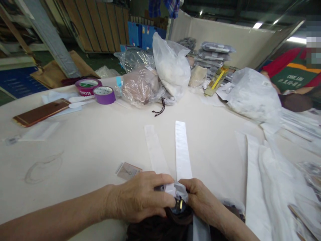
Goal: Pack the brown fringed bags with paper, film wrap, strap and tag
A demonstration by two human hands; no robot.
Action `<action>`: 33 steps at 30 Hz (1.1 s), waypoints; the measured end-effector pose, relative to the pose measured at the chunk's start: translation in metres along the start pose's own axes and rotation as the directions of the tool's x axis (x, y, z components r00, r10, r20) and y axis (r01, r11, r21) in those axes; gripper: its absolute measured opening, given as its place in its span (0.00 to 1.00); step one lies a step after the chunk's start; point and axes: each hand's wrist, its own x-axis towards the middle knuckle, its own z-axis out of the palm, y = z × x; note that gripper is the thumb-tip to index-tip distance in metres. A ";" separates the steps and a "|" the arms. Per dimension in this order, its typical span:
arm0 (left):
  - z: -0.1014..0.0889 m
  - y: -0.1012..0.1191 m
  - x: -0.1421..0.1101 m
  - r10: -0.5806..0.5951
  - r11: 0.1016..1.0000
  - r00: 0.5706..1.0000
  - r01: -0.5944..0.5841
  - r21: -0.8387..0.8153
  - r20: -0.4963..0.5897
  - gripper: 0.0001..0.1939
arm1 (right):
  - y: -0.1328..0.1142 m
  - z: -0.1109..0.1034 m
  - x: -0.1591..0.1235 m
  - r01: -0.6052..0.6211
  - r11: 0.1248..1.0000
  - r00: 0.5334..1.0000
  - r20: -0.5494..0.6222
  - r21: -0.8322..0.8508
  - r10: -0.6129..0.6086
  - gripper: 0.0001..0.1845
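Note:
Close to the table's near edge, my left hand (139,197) curls its fingers around a small clear plastic wrap (181,190) with a white label and gold-coloured metal inside. My right hand (204,201) pinches the other side of that wrap. Dark brown fabric (155,229) lies bunched under both hands, partly hidden by them. From beneath the wrap a shiny white strip (183,150) runs away over the table, with a thinner translucent strip (155,147) to its left. A small printed card (129,170) lies just beyond my left wrist.
At the left are a bronze phone (41,112), a magenta tape roll (87,87) and a purple one (105,97). Filled plastic bags (172,67) stand at the back. White strips (253,187) cover the right side. A co-worker (293,72) is at the far right.

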 end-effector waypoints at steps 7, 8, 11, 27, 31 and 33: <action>0.004 0.003 -0.002 -0.021 0.999 1.000 0.022 0.046 -0.016 0.10 | 0.005 0.003 0.001 -0.005 0.998 1.000 -0.022 0.068 0.006 0.10; 0.006 0.004 -0.003 -0.036 0.998 0.999 0.037 0.050 -0.034 0.10 | 0.005 0.003 0.002 -0.007 0.998 1.000 -0.027 0.067 0.008 0.10; 0.012 0.012 -0.003 -0.070 0.992 0.992 0.079 0.093 -0.104 0.09 | 0.004 0.003 0.001 -0.018 0.998 0.999 -0.037 0.065 0.020 0.10; 0.005 0.017 0.007 0.044 0.999 0.995 -0.044 -0.006 -0.086 0.07 | 0.000 0.001 -0.004 -0.037 0.993 0.985 -0.172 -0.109 0.018 0.18; -0.003 0.018 0.011 0.120 0.993 0.993 -0.120 0.000 0.005 0.09 | 0.000 0.001 -0.005 -0.011 0.996 0.985 -0.172 -0.090 -0.005 0.15; -0.006 0.018 0.014 0.147 0.989 0.987 -0.146 -0.022 0.068 0.09 | 0.001 0.002 -0.006 0.008 0.995 0.985 -0.171 -0.102 -0.026 0.14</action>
